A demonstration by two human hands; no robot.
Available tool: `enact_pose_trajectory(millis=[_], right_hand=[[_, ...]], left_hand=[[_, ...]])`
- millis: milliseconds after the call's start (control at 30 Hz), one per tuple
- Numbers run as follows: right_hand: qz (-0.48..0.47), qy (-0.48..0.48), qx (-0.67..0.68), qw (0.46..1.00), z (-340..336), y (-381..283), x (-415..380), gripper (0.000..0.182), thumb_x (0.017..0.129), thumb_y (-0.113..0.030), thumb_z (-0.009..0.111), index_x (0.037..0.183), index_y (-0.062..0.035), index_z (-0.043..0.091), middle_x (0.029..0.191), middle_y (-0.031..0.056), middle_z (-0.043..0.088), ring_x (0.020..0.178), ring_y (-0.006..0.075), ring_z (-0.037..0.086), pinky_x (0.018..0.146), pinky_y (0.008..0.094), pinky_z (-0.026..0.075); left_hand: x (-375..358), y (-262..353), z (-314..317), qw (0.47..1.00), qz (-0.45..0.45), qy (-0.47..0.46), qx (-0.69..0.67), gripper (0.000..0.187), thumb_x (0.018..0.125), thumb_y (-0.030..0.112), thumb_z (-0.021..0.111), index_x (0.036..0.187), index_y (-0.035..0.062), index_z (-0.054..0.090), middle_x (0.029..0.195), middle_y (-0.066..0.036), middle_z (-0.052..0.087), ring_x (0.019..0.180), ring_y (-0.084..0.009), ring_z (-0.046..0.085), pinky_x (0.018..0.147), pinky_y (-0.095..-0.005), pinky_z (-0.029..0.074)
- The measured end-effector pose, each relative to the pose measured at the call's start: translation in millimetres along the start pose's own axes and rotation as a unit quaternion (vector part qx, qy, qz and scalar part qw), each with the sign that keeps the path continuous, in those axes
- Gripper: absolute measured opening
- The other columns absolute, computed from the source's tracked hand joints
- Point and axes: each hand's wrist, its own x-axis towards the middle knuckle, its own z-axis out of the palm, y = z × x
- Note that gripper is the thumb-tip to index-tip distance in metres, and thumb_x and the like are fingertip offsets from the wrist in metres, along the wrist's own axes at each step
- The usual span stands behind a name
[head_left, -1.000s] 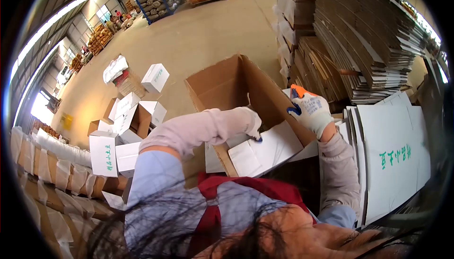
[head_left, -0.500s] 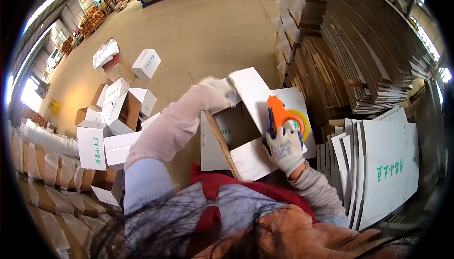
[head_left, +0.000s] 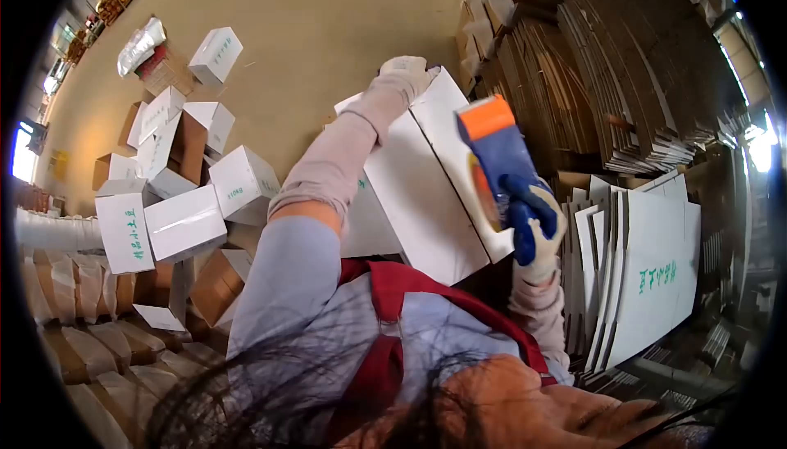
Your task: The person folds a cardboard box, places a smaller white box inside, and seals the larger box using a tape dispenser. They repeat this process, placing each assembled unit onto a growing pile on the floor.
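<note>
A white cardboard box [head_left: 426,183] lies in front of my body, its two long flaps folded in and a narrow seam between them. My left hand [head_left: 407,72], in a pale glove, grips the far end of the box with its fingers bent over the edge. In my right hand [head_left: 537,224], gloved in white and blue, is a tape dispenser [head_left: 502,150] with an orange end and a blue body. It is held over the right side of the box, its yellowish roll partly hidden behind it.
Several white boxes with green writing [head_left: 185,224] are piled on the left. Flat cardboard sheets [head_left: 664,277] lean at the right, below tall stacks of folded cardboard [head_left: 607,80]. A carton topped with plastic bags [head_left: 166,72] stands on the floor farther off.
The box's open top is now covered by its flaps. My left hand has moved to the far end, and my right hand has turned the tape dispenser and shifted it right.
</note>
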Motion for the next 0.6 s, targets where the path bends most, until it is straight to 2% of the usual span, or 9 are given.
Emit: enact_pose_trajectory(millis=[100,200,267,333,367,400,433,500,600], right_hand=[[0.088,-0.076,0.056,0.992,33,59,-9,0.037,0.080,-0.017,0.053,0.107,0.0070,0.059,0.106,0.0174,0.063,0.097,0.0247,0.057,0.094,0.0337,0.039],[0.136,-0.042,0.172,0.975,37,50,-12,0.038,0.082,-0.021,0.054,0.107,0.0070,0.060,0.099,0.0139,0.061,0.080,0.0155,0.055,0.070,0.0262,0.045],[0.152,-0.074,0.134,0.976,37,44,-14,0.038,0.082,-0.021,0.054,0.108,0.0070,0.060,0.098,0.0131,0.061,0.077,0.0140,0.054,0.065,0.0244,0.044],[0.079,-0.090,0.106,0.987,35,47,-9,0.038,0.082,-0.019,0.054,0.108,0.0068,0.060,0.094,0.0123,0.060,0.074,0.0147,0.054,0.064,0.0246,0.043],[0.079,-0.093,0.105,0.987,35,44,-7,0.038,0.082,-0.019,0.054,0.108,0.0068,0.060,0.094,0.0123,0.060,0.074,0.0147,0.054,0.064,0.0246,0.043],[0.084,-0.080,0.105,0.988,37,40,-6,0.038,0.081,-0.019,0.054,0.108,0.0070,0.060,0.092,0.0117,0.059,0.073,0.0148,0.054,0.064,0.0246,0.043],[0.091,-0.067,0.106,0.988,38,38,-6,0.038,0.081,-0.020,0.054,0.108,0.0072,0.060,0.090,0.0112,0.058,0.072,0.0149,0.054,0.064,0.0247,0.043],[0.098,-0.083,0.121,0.984,31,50,-13,0.038,0.081,-0.020,0.055,0.108,0.0074,0.060,0.089,0.0111,0.058,0.072,0.0153,0.054,0.064,0.0246,0.043],[0.111,-0.101,0.139,0.979,27,41,-11,0.037,0.082,-0.019,0.055,0.107,0.0078,0.060,0.089,0.0114,0.056,0.072,0.0157,0.054,0.063,0.0246,0.043]], left_hand=[[8,-10,-14,1.000,-0.014,0.013,-0.015,0.053,0.085,0.055,0.047,0.103,0.0088,0.066,0.100,-0.015,0.065,0.100,-0.0301,0.059,0.087,-0.0381,0.046],[-6,-38,-32,0.992,-0.022,0.014,-0.120,0.052,0.084,0.053,0.050,0.103,0.0079,0.066,0.100,-0.013,0.065,0.101,-0.0280,0.059,0.085,-0.0371,0.046],[-32,-42,-42,0.966,0.131,0.098,-0.200,0.054,0.084,0.056,0.051,0.100,0.0078,0.067,0.093,-0.012,0.067,0.080,-0.0238,0.064,0.068,-0.0346,0.051],[-47,-49,-35,0.822,0.044,-0.320,-0.468,0.052,0.088,0.054,0.049,0.097,0.0067,0.068,0.076,-0.008,0.065,0.039,-0.0167,0.051,0.035,-0.0273,0.040],[-78,-34,-50,0.789,-0.018,-0.379,-0.484,0.052,0.089,0.052,0.047,0.095,0.0042,0.067,0.073,-0.009,0.063,0.041,-0.0162,0.053,0.035,-0.0271,0.042],[-101,-23,-52,0.759,-0.028,-0.360,-0.542,0.052,0.090,0.051,0.048,0.091,0.0024,0.067,0.069,-0.010,0.063,0.041,-0.0151,0.055,0.035,-0.0262,0.043],[-110,-19,-53,0.795,0.096,-0.368,-0.473,0.045,0.089,0.045,0.053,0.087,0.0014,0.065,0.064,-0.009,0.061,0.042,-0.0142,0.055,0.036,-0.0256,0.043],[-120,-10,-56,0.877,0.118,-0.297,-0.359,0.039,0.088,0.041,0.057,0.085,0.0032,0.063,0.061,-0.007,0.059,0.042,-0.0131,0.054,0.038,-0.0243,0.043],[-134,-7,-57,0.820,0.040,-0.294,-0.490,0.035,0.088,0.037,0.060,0.088,0.0021,0.062,0.061,-0.004,0.056,0.045,-0.0111,0.053,0.040,-0.0231,0.041]])
